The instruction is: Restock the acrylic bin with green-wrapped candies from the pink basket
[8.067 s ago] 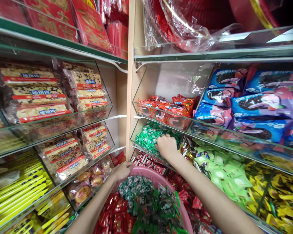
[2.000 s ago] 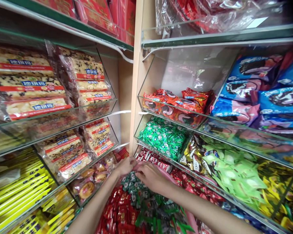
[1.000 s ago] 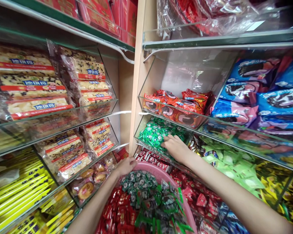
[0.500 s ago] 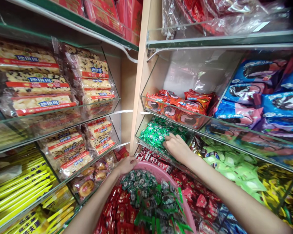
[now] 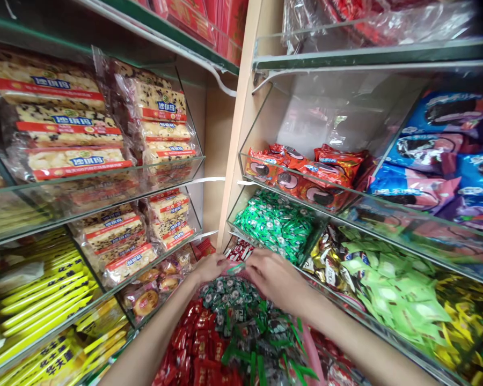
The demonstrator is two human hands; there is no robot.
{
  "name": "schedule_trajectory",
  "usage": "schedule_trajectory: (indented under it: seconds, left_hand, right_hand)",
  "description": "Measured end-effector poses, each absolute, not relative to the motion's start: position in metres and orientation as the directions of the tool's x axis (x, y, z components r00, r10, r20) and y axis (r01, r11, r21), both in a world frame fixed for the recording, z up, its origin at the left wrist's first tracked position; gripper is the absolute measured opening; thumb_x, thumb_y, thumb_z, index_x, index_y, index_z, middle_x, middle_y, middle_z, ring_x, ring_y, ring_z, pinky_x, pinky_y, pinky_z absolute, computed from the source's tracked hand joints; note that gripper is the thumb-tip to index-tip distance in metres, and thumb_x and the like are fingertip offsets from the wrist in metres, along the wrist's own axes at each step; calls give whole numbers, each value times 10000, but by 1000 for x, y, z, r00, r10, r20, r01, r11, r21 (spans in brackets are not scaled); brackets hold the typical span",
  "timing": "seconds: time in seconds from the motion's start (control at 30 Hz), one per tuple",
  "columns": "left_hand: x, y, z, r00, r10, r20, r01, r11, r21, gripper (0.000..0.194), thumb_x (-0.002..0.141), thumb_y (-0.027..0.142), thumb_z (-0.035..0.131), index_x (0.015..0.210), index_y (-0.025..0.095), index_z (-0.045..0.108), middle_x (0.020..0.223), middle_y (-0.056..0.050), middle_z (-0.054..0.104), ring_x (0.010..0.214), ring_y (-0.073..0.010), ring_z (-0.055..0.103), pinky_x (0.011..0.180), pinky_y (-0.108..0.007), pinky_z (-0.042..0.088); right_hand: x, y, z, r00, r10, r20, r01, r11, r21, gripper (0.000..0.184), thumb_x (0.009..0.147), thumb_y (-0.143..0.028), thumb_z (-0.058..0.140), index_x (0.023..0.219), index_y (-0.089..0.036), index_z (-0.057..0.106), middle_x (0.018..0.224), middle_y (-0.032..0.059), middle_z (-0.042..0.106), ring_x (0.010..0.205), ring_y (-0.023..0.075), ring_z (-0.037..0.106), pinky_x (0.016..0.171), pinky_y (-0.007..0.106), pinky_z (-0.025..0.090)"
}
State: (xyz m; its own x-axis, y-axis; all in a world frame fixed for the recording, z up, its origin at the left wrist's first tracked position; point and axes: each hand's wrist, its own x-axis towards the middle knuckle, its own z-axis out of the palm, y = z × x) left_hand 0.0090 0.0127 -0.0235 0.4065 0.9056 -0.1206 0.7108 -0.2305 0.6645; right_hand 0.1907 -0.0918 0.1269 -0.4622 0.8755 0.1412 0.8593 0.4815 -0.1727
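Observation:
A pink plastic basket point(image 5: 312, 343) in front of me holds green-wrapped candies point(image 5: 233, 300) and red-wrapped candies point(image 5: 201, 338). My left hand point(image 5: 211, 268) is closed on its far rim, fingers curled. Just to the right, my right hand point(image 5: 268, 273) hovers over that rim with fingers bent together. A green-wrapped candy point(image 5: 236, 267) shows at its fingertips, slightly blurred. Beyond my hands, a glass shelf bin point(image 5: 306, 262) contains a heap of small green candies point(image 5: 276, 222).
Glass-fronted shelves meet at a wooden post point(image 5: 235, 139). Left are packs of puffed-rice bars point(image 5: 76, 120) and yellow packets point(image 5: 44, 305). Right are red snack packs point(image 5: 301, 171), blue packs point(image 5: 410, 185), light green packets point(image 5: 394, 284) and gold-wrapped sweets point(image 5: 326, 257).
My right hand has moved from the green candy bin down and left to the basket's far rim. My left hand stays at the rim. The view has shifted slightly.

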Motion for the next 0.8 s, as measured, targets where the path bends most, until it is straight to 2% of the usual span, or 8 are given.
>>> schedule_trajectory:
  seconds: [0.23, 0.37, 0.47, 0.57, 0.67, 0.8]
  left_hand:
    - [5, 11, -22, 390, 914, -114, 744, -239, 624, 342, 816, 457, 410, 706, 171, 560, 666, 11, 554, 650, -127, 499, 565, -226, 258]
    - [6, 10, -20, 393, 911, -122, 750, -241, 616, 345, 828, 456, 391, 714, 181, 565, 685, 11, 573, 662, -128, 511, 576, -226, 268]
    - [6, 12, -23, 398, 910, -115, 746, -247, 619, 365, 834, 481, 381, 712, 186, 557, 672, 14, 566, 650, -126, 510, 570, -223, 265]
    - [6, 14, -26, 403, 908, -112, 734, -248, 632, 380, 833, 498, 379, 703, 183, 547, 649, 12, 549, 624, -122, 498, 564, -219, 266]
    - [6, 15, -26, 411, 906, -103, 727, -257, 636, 378, 833, 488, 377, 714, 179, 560, 654, 3, 552, 628, -127, 498, 561, -219, 264]
    - [7, 14, -23, 408, 906, -109, 738, -257, 624, 378, 833, 473, 374, 718, 173, 574, 673, -10, 565, 665, -143, 517, 556, -224, 253]
  right_hand:
    - [185, -65, 45, -392, 919, -37, 862, 353, -363, 228, 806, -149, 452, 615, -173, 574, 585, -21, 530, 596, 114, 456, 564, 233, 275]
    - [192, -52, 26, -331, 929, -165, 868, 231, -440, 207, 799, -178, 469, 640, -153, 599, 576, -27, 530, 589, 109, 460, 540, 220, 281]
    - [193, -54, 29, -272, 948, -166, 887, 180, -425, 147, 793, -211, 512, 844, -149, 635, 716, 8, 620, 676, 139, 530, 585, 227, 338]
    - [191, -62, 38, -253, 960, -123, 901, 187, -392, 256, 798, -225, 532, 1028, -138, 605, 908, 69, 657, 844, 182, 581, 698, 256, 392]
    - [190, -71, 47, -279, 956, -85, 904, 232, -358, 226, 822, -229, 518, 1008, -153, 623, 995, 88, 648, 961, 203, 577, 791, 277, 400]
    - [188, -79, 64, -323, 945, -47, 900, 291, -326, 156, 844, -241, 513, 906, -193, 647, 953, 57, 647, 910, 189, 591, 771, 275, 407]
